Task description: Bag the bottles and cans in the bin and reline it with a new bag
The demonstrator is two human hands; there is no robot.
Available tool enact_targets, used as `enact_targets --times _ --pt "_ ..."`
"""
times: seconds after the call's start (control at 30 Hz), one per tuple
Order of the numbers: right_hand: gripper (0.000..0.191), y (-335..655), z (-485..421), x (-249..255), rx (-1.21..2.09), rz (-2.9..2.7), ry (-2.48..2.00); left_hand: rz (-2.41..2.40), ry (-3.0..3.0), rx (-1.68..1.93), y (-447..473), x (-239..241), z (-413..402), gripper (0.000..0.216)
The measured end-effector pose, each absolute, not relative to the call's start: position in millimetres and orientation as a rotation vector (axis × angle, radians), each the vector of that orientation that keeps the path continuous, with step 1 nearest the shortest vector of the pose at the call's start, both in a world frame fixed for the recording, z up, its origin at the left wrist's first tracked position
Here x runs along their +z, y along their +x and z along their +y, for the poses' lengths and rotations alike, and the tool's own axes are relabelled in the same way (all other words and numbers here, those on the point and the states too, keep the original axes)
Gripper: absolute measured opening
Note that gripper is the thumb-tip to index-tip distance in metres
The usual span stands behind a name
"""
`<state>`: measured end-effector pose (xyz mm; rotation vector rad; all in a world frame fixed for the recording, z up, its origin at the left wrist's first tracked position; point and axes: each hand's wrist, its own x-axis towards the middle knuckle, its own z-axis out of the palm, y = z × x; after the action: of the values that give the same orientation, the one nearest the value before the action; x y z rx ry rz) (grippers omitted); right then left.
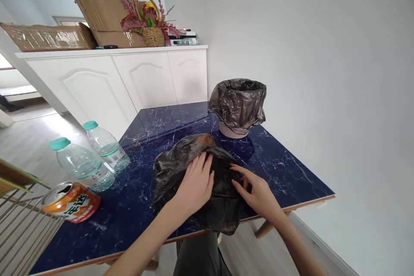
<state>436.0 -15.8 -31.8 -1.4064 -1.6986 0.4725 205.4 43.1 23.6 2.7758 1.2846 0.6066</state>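
Observation:
A black plastic bag (171, 172) lies spread over the near middle of the table, its front part hanging past the edge. Something brownish shows through the thin film at its far side, too veiled to name. My left hand (197, 181) rests on the bag with fingers stretched forward, fingertips at a fold of the film. To the right, my right hand (255, 192) touches the bag's right side, its thumb and fingers curved and apart. Behind them stands a light-coloured bin (233, 131), its rim covered by another black bag (242, 105).
Two clear bottles, a near bottle (82, 166) and a farther bottle (108, 146), stand left beside an orange can (71, 202) and a wire rack (26, 224). The blue marbled table (284, 168) meets a white cabinet (155, 73) bearing cardboard boxes and a flower basket (153, 36).

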Motion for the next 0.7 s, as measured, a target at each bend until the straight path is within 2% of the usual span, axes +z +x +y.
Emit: enact_targets --times 0.2,0.43,0.57,0.7 --pt "0.044 438 -17 -29 0.490 -1.704 -1.456 1.721 2.848 0.460 198 35 79 0.046" --pt "0.043 438 -17 -27 0.525 -1.692 -1.452 1.792 2.820 0.441 207 38 113 0.068" --pt "0.046 438 -17 -26 0.545 -1.694 -1.470 1.764 2.816 0.404 195 47 111 0.062" --pt "0.045 439 -16 -28 0.520 -1.677 -1.464 1.666 2.609 0.679 155 55 85 0.063"
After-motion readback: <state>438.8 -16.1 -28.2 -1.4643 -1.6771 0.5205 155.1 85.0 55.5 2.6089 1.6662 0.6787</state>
